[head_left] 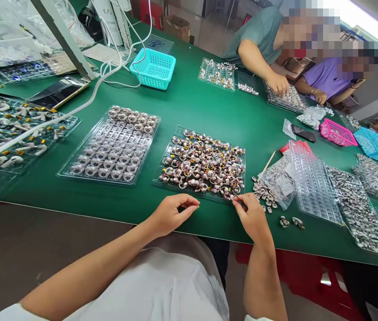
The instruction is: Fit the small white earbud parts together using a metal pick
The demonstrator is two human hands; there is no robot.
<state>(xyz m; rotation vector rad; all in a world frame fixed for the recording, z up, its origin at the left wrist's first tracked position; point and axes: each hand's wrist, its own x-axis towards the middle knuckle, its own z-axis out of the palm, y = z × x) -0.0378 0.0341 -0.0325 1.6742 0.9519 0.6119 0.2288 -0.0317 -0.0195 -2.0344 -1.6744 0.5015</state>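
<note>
Beside one piled tray — left hand curled, right hand pinching one tool.

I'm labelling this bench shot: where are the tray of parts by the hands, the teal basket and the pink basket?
tray of parts (170, 184), head view, near rim towards its left corner.
teal basket (152, 79), head view, front wall.
pink basket (338, 133), head view, mesh floor.

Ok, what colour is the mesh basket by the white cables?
Turquoise. The basket shows best in the head view, at the far side of the green table.
</note>
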